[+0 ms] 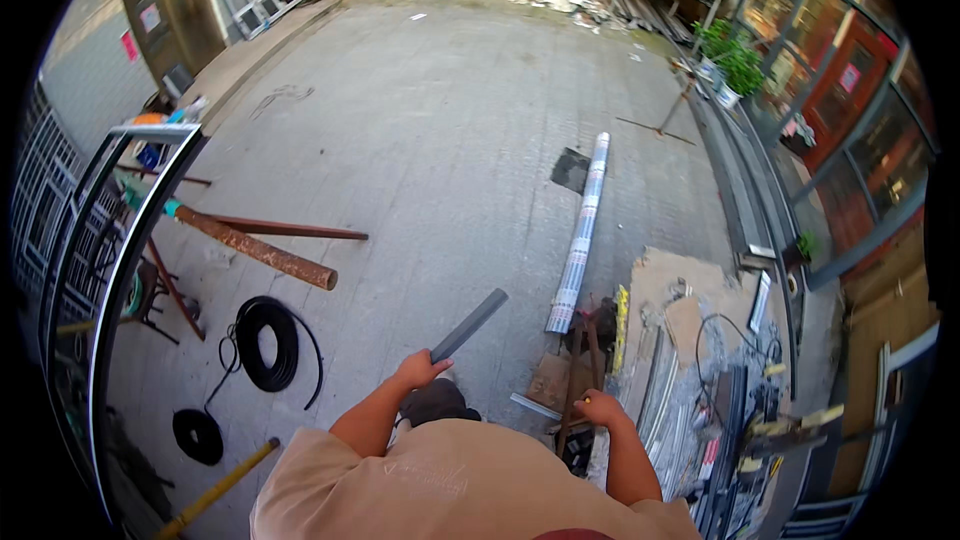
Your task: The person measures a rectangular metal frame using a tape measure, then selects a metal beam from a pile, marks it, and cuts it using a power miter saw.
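Note:
My left hand (424,370) is closed around the near end of a short grey flat-sided bar (472,324), which slants forward and to the right above the paving. On the right, my right hand (603,408) is closed beside a rusty metal stand (578,370). A small yellow tip shows at its fingers, but what it belongs to is too small to make out. Just beyond the stand lies a yellow bar-shaped tool (621,328). A long tube-like bundle in printed wrap (580,235) stretches away from me on the ground.
Black hose coils (268,345) lie at left, near a rusty pipe (258,247) on legs and a metal frame (150,200). Metal lengths and scrap (665,370) cover the right side. A thin-legged stand (675,110), potted plants (735,70) and glazed doors are farther right.

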`<action>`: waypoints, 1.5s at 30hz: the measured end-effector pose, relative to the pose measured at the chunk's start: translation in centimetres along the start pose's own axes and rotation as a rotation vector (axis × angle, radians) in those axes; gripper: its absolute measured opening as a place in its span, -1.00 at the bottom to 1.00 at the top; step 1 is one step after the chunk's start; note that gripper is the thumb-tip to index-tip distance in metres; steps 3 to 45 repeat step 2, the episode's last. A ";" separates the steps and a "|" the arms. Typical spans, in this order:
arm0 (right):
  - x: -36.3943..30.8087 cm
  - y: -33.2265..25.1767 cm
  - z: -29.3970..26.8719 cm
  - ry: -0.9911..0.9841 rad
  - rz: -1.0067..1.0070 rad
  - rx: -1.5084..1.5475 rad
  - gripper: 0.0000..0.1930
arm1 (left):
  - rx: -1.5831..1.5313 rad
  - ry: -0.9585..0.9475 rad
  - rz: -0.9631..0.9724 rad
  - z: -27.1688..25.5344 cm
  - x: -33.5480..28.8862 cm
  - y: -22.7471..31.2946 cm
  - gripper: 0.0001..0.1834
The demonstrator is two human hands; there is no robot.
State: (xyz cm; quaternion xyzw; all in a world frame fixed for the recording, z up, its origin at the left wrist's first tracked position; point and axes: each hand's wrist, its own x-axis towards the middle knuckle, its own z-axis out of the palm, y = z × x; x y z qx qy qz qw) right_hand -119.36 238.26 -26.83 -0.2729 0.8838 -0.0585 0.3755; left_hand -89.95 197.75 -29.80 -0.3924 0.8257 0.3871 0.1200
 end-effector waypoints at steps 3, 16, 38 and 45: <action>5.1 -3.2 -5.8 0.077 0.026 0.102 -0.43 | -0.041 0.042 -0.052 -1.3 3.8 -0.5 -0.01; 5.1 -3.2 -5.8 0.077 0.026 0.102 -0.43 | -0.041 0.042 -0.052 -1.3 3.8 -0.5 -0.01; 5.1 -3.2 -5.8 0.077 0.026 0.102 -0.43 | -0.041 0.042 -0.052 -1.3 3.8 -0.5 -0.01; 5.1 -3.2 -5.8 0.077 0.026 0.102 -0.43 | -0.041 0.042 -0.052 -1.3 3.8 -0.5 -0.01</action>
